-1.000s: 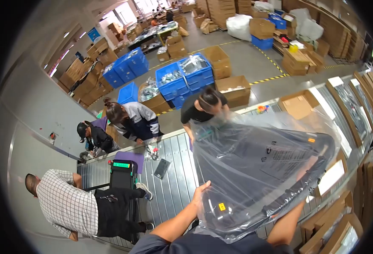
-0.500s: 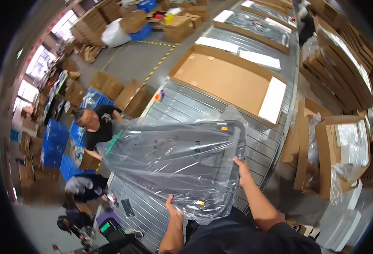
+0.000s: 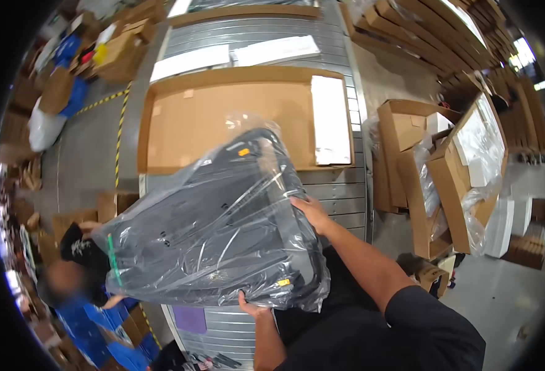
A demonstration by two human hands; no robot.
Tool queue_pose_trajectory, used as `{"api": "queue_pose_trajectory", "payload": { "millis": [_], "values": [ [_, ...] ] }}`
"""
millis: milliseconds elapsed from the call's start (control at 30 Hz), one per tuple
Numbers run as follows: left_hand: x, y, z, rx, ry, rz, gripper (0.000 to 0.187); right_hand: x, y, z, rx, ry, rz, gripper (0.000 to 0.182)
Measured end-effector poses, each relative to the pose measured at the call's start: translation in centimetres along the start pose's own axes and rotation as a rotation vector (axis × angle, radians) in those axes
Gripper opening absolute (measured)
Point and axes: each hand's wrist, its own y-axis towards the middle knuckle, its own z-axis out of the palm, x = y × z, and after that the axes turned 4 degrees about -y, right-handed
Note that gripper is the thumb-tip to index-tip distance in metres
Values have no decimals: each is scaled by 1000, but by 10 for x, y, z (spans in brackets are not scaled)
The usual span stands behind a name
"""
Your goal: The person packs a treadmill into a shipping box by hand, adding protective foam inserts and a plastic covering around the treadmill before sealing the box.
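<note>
A large flat dark panel (image 3: pixel 204 229) with rounded corners, wrapped in clear plastic, is held up over the conveyor. Small orange labels show near two of its corners, and a green strip (image 3: pixel 113 260) marks its far left end. My left hand (image 3: pixel 254 306) grips the lower edge through the plastic, its thumb on top and its other fingers hidden. On the near right edge, my right hand (image 3: pixel 311 214) is closed round the rim. Another person's hand (image 3: pixel 113 301) supports the left end. Just beyond the panel lies an open cardboard box (image 3: pixel 223 117), overlapped by the panel's upper corner.
White foam (image 3: pixel 331 120) lines the box's right end; more foam pieces (image 3: pixel 275 51) lie behind it on the roller conveyor (image 3: pixel 340 204). Cardboard boxes (image 3: pixel 402 179) with plastic and foam stand at right. A co-worker (image 3: pixel 68 272) stands at left near blue bins (image 3: pixel 84 324).
My view has turned toward the right. The panel has swung closer to the open box, its upper corner now over the near rim. Both my hands keep their hold, and the co-worker moves along with it.
</note>
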Motion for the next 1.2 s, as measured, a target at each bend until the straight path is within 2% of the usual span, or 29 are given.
{"api": "queue_pose_trajectory", "payload": {
  "millis": [67,167,267,333,367,400,467,533,567,600,633,700,800,867,933,1000,1033,1067,1100,1133,1167,1200],
  "values": [
    [15,22,46,-38,8,-3,55,33,32,-2,-10,4,-22,44],
    [52,103,87,-45,-49,-59,56,80,113,-28,12,-61,-78,44],
    [92,132,142,-52,-8,-17,51,115,163,-63,36,51,-97,46],
    [138,155,198,-48,26,-7,48,144,209,-96,-75,-60,-122,46],
    [156,186,196,-50,73,50,46,155,230,-115,-89,-75,-111,47],
    [173,210,208,-157,112,62,44,154,251,-132,-105,-86,-86,47],
    [200,252,228,-63,40,-78,43,149,303,-166,-189,-59,6,45],
    [216,305,223,68,-24,-174,45,152,332,-187,-161,4,132,45],
    [223,329,221,51,18,-152,42,151,347,-189,-189,43,82,47],
    [229,344,239,91,28,-191,43,146,372,-199,-195,70,126,48],
    [233,359,250,42,64,-192,44,137,393,-209,-206,104,174,49],
    [234,386,260,-19,126,-207,45,116,423,-225,-206,180,245,52],
    [227,428,254,-47,215,-173,48,92,452,-233,-190,244,225,54],
    [227,443,279,-32,166,-196,46,72,476,-234,-163,295,260,54],
    [229,485,287,78,166,-182,53,45,507,-234,-162,354,157,59],
    [232,531,294,-94,254,-98,52,19,533,-234,-274,345,8,68],
    [230,559,294,-44,273,-188,51,20,532,-236,-260,305,201,74],
    [228,587,291,12,288,-278,49,13,542,-252,-201,218,229,75],
    [217,604,275,160,307,-316,42,6,553,-274,-138,127,257,75],
    [206,596,270,134,345,-348,40,-2,556,-281,-55,45,297,76],
    [199,589,278,128,379,-376,38,5,555,-278,-85,121,319,76],
    [190,581,286,123,411,-405,36,14,547,-259,-195,88,239,74]
  ]
}}
